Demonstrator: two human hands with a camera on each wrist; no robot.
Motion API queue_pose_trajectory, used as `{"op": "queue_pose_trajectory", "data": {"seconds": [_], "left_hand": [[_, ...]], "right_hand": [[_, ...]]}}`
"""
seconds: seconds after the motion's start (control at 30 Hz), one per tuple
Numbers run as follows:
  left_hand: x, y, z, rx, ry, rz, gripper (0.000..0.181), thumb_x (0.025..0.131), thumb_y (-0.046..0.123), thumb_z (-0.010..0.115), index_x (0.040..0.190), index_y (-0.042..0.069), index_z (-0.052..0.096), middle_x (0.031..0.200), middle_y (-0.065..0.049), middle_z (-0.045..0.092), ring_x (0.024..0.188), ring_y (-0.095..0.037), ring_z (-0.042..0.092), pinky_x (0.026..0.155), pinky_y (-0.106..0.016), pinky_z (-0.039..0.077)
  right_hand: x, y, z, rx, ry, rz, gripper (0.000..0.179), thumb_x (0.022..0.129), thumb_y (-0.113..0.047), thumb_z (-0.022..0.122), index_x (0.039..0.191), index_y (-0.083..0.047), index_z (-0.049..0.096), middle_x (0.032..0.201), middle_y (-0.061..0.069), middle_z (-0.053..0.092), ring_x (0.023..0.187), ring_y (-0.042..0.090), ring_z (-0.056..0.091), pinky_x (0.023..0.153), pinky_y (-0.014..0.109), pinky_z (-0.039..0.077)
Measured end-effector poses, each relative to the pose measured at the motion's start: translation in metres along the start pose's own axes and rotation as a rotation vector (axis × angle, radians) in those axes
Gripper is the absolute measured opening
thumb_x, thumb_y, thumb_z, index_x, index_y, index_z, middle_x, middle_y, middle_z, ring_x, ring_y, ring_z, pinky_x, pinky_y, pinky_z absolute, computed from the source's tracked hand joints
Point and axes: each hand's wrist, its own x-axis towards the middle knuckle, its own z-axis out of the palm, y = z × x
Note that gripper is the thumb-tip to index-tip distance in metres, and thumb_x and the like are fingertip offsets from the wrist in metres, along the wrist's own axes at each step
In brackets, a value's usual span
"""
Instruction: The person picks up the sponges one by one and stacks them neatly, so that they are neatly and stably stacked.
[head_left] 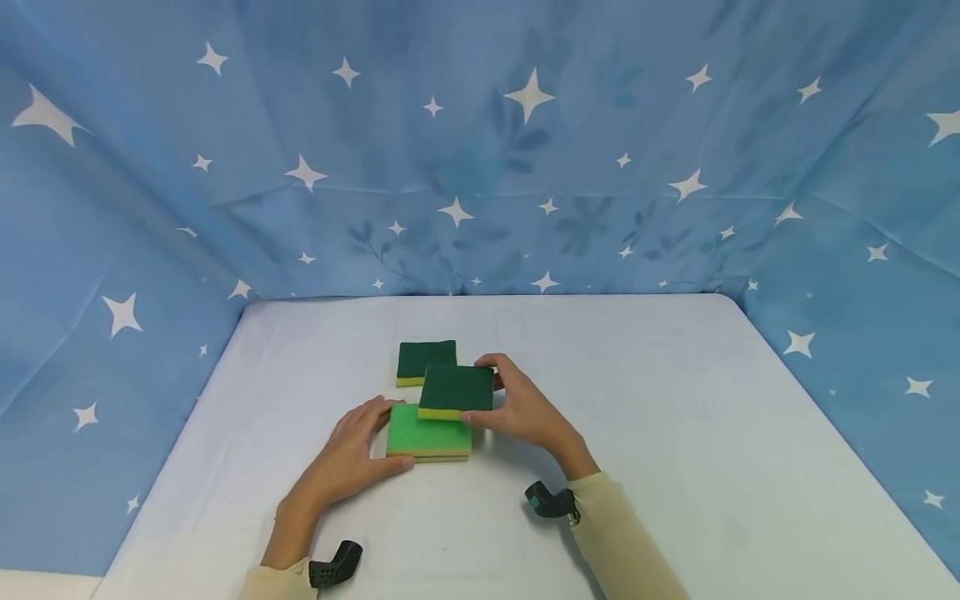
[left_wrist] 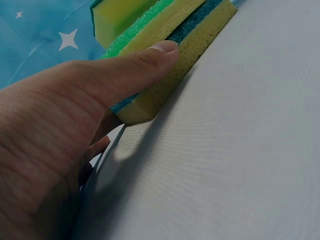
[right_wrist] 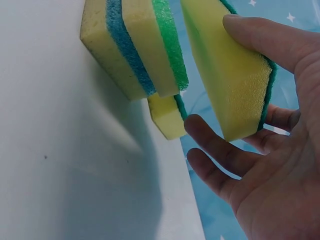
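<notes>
I'd take this for a curtained-off recording corner, a makeshift studio, though what kind of building holds it I can't tell. Blue fabric [head_left: 457, 158] printed with white four-pointed stars [head_left: 530, 97] and faint leafy sprays [head_left: 525, 143] hangs in soft creases right behind the far edge of the plain white bench [head_left: 675, 400], then turns at both far corners and runs along the left and right edges, closing three sides; the dark wrist cameras [head_left: 336, 563] worn over the near part suit such a set-up.
</notes>
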Motion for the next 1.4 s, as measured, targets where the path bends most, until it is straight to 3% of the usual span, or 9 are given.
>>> {"op": "queue_pose_trajectory", "data": {"seconds": [0.5, 1.07, 1.4], "left_hand": [[0.014, 0.010, 0.011, -0.019, -0.052, -0.026, 0.095, 0.087, 0.062, 0.083, 0.162, 0.017, 0.046, 0.170, -0.018, 0.034, 0.158, -0.042, 0.025, 0.121, -0.070, 0.026], [0.002, 0.000, -0.001, -0.009, -0.037, -0.091, 0.095, 0.087, 0.061, 0.083, 0.162, 0.017, 0.047, 0.171, -0.018, 0.032, 0.158, -0.042, 0.023, 0.122, -0.070, 0.025], [0.001, 0.002, -0.002, -0.001, -0.032, -0.087, 0.095, 0.087, 0.062, 0.083, 0.162, 0.016, 0.047, 0.171, -0.018, 0.033, 0.158, -0.042, 0.024, 0.122, -0.070, 0.025]], "right_hand": [[-0.010, 0.004, -0.007, -0.038, 0.015, 0.049, 0.082, 0.088, -0.042, 0.089, 0.150, -0.012, 0.045, 0.140, 0.007, 0.059, 0.111, 0.023, 0.065, 0.084, 0.042, 0.056], [0.002, -0.005, 0.012, -0.027, -0.030, 0.007, 0.082, 0.088, -0.041, 0.089, 0.150, -0.007, 0.046, 0.137, 0.010, 0.060, 0.109, 0.023, 0.064, 0.085, 0.042, 0.055], [0.001, -0.006, 0.017, -0.036, -0.040, -0.007, 0.080, 0.088, -0.040, 0.089, 0.148, -0.009, 0.046, 0.134, 0.007, 0.060, 0.109, 0.023, 0.061, 0.088, 0.044, 0.055]]}}
